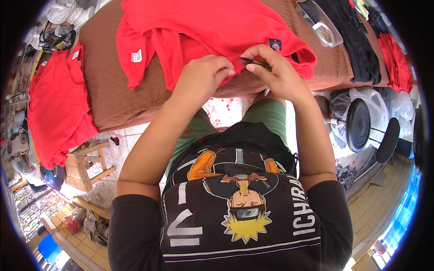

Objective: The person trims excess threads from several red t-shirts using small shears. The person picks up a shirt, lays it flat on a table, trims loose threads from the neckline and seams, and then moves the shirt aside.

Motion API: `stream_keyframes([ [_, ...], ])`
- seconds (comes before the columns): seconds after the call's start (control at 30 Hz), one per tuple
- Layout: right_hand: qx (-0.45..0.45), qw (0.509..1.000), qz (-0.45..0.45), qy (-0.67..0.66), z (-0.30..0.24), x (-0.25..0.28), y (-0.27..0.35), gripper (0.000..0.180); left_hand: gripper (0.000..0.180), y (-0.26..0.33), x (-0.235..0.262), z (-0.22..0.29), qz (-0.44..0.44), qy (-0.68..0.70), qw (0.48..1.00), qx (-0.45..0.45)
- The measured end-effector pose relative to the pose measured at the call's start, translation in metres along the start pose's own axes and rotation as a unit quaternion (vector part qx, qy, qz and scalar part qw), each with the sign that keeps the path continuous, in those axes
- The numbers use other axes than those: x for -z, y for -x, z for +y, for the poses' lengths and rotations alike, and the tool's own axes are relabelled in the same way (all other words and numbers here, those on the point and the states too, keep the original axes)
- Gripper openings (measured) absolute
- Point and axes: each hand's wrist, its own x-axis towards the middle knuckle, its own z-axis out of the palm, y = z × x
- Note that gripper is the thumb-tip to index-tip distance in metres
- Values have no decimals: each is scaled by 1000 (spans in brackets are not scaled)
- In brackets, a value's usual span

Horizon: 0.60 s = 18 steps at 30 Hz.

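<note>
The red shirt [217, 27] lies rumpled on the brown worktop [113, 90], a white tag at its 9 o'clock. The left hand [203, 74] pinches its hem; the right hand [275, 70] grips small snips [253, 63]

Bright daylight, sharp, fisheye-bent edges

Both hands, left [204, 74] and right [276, 72], pinch a red shirt [203, 27] with small snips [254, 64].

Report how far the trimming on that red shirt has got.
Looks done: a stack of red shirts hangs at the left. In hand: the left hand pinches the hem of the red shirt on the brown table, while the right hand holds small dark snips there. Left: uncertain; dark garments lie at the right.
</note>
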Motion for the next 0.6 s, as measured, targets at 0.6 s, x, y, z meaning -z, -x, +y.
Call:
stream_keyframes([
  [0.6,16,991,-80,106,-12,-9,-5,17,16,-2,2,-7,-2,186,976,113],
])
